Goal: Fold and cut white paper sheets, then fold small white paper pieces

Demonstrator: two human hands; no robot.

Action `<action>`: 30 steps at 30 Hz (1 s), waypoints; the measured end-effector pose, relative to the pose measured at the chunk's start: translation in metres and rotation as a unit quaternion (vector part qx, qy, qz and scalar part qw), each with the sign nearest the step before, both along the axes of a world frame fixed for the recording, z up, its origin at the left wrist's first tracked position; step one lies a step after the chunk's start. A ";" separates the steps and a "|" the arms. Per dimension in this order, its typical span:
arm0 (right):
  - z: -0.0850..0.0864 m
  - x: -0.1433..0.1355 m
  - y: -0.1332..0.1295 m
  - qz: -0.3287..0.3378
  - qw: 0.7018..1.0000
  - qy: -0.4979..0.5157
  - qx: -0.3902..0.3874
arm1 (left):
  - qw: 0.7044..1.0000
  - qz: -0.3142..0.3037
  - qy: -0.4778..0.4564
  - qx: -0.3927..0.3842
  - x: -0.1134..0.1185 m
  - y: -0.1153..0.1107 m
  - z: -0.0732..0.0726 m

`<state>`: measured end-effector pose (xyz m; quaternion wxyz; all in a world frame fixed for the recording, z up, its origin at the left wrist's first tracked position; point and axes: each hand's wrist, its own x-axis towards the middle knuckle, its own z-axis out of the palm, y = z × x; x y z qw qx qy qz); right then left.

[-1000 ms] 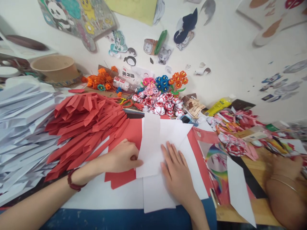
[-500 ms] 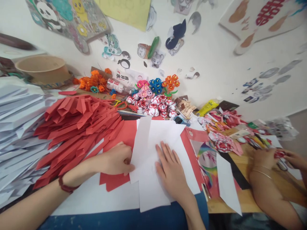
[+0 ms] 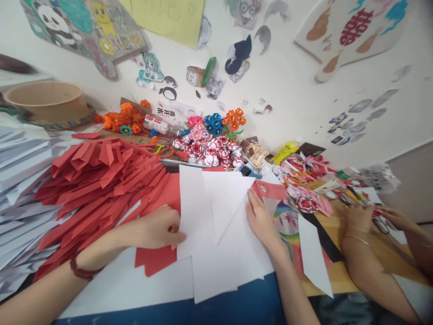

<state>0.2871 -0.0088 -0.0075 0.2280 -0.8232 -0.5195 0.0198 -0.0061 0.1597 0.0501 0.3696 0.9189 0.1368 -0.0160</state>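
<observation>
A folded sheet of white paper (image 3: 198,212) lies on top of other white sheets (image 3: 216,282) in front of me. My left hand (image 3: 162,228) is closed, with thumb and curled fingers at the sheet's left edge. On the other side, my right hand (image 3: 260,219) has its fingers close together at the paper's right edge, by a triangular flap with a diagonal edge. Its fingertips are partly hidden. Red paper (image 3: 157,259) sticks out from under the white sheets, beside my left hand.
Folded red paper strips (image 3: 104,180) and white strips (image 3: 23,180) are heaped at left. Red-and-white paper flowers (image 3: 213,151), scissors (image 3: 165,151) and a bottle (image 3: 158,124) stand along the wall. At right, another person's hands (image 3: 361,219) work at the wooden table (image 3: 314,286).
My right hand has moved from lying flat on the paper to its right edge. The narrow strip on the left now lies flatter and wider. My left hand stays at the left edge.
</observation>
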 end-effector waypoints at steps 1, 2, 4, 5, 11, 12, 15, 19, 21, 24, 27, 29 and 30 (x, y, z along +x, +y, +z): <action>-0.003 0.013 0.005 -0.006 1.000 -0.002 0.010 | 1.000 0.004 0.010 -0.004 0.000 0.000 0.000; -0.006 0.025 0.010 -0.003 1.000 -0.005 0.014 | 1.000 0.006 0.022 -0.014 0.001 0.000 0.000; -0.010 0.041 0.020 0.005 1.000 -0.015 0.020 | 0.998 0.004 0.043 -0.042 0.001 0.001 -0.001; -0.011 0.046 0.024 0.006 1.000 -0.023 0.021 | 0.997 0.003 0.049 -0.054 0.001 0.001 -0.001; -0.017 0.055 0.039 0.000 0.998 -0.052 0.020 | 0.998 0.010 0.050 -0.043 0.002 0.002 -0.005; -0.017 0.055 0.040 0.000 0.998 -0.052 0.019 | 0.998 0.013 0.048 -0.038 0.002 0.002 -0.005; -0.019 0.056 0.041 -0.001 0.998 -0.056 0.013 | 0.998 0.018 0.046 -0.030 0.003 0.001 -0.002; -0.020 0.055 0.041 0.001 0.997 -0.077 0.002 | 0.998 0.024 0.053 -0.024 0.004 -0.002 0.005; -0.021 0.053 0.041 0.004 0.996 -0.090 -0.009 | 0.998 0.029 0.057 -0.025 0.004 -0.003 0.008; -0.022 0.048 0.040 0.005 0.992 -0.121 -0.031 | 0.997 0.030 0.060 -0.039 0.004 -0.004 0.010; -0.021 0.038 0.040 0.004 0.986 -0.160 -0.053 | 0.997 0.027 0.056 -0.055 0.005 -0.003 0.008; -0.019 0.029 0.040 0.002 0.983 -0.170 -0.070 | 0.997 0.027 0.048 -0.055 0.005 -0.003 0.006; -0.017 0.024 0.040 0.001 0.982 -0.169 -0.079 | 0.997 0.027 0.046 -0.052 0.005 -0.002 0.005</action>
